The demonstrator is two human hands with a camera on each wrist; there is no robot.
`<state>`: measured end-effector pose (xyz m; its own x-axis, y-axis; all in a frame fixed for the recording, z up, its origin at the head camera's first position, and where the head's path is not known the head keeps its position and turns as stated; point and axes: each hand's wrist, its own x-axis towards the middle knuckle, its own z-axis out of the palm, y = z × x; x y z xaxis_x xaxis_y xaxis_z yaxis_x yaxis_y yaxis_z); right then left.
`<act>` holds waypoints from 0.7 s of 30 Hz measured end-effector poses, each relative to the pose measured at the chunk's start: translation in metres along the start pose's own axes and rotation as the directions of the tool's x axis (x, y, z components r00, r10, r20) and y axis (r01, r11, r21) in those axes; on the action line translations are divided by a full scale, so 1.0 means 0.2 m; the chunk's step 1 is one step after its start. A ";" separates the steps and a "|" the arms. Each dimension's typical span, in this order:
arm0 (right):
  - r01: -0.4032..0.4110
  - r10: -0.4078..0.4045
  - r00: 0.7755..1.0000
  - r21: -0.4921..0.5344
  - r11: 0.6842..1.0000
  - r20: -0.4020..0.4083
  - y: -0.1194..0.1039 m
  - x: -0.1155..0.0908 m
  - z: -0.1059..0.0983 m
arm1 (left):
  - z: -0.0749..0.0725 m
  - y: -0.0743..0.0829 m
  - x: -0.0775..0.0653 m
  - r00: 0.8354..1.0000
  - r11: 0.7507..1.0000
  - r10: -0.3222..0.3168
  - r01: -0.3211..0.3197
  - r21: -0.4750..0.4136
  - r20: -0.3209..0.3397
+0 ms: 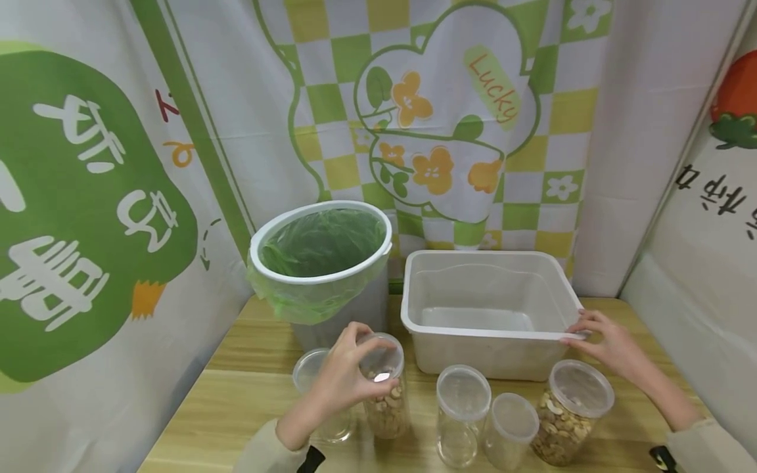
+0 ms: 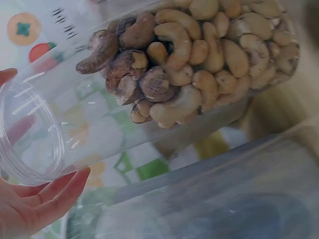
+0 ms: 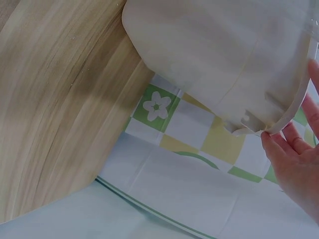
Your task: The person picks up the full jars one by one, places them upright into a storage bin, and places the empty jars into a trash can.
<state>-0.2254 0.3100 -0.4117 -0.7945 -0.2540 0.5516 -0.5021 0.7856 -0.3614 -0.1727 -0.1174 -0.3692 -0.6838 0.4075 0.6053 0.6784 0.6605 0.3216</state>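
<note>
My left hand (image 1: 334, 381) grips a clear jar (image 1: 387, 410) round its lidded top, thumb on the near side and fingers across the far side. In the left wrist view, pale cashews (image 2: 214, 59) fill the jar's lower part, with several darker, brown-skinned nuts (image 2: 137, 74) on top. My right hand (image 1: 612, 345) pinches the front right corner of the rim of a white plastic tub (image 1: 473, 355). The right wrist view shows the thumb under the tub's rim (image 3: 294, 107) and the fingers over it. No contents show inside the tub.
A lidded clear jar (image 1: 307, 373) stands partly hidden behind my left hand. Two empty lidded jars, one tall (image 1: 460, 427) and one short (image 1: 510, 437), stand before the tub, beside a wide cashew jar (image 1: 568, 420). A bin (image 1: 355, 312) with a green liner stands back left on the wooden table (image 1: 230, 401).
</note>
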 end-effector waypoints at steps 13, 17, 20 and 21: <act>-0.043 0.041 0.999 0.045 0.998 0.035 -0.01 0.00 -0.01 | -0.18 0.07 0.25 1.000 1.000 0.000 0.001 -0.029 0.023; -0.055 0.052 0.997 0.052 0.997 0.051 -0.01 0.00 -0.01 | -0.21 0.10 0.33 0.999 0.999 -0.015 0.016 -0.033 0.046; -0.048 0.046 0.998 0.045 0.998 0.045 -0.01 0.00 -0.01 | -0.24 0.11 0.40 0.999 1.000 0.001 0.001 -0.029 0.054; -0.047 0.045 0.998 0.046 0.998 0.046 -0.01 0.00 -0.01 | -0.25 0.11 0.42 0.998 1.000 0.003 -0.002 -0.029 0.060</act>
<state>-0.2234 0.3103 -0.4101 -0.8311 -0.2439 0.4998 -0.4792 0.7701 -0.4211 -0.2014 -0.0992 -0.2754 -0.6964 0.4469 0.5615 0.6871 0.6412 0.3418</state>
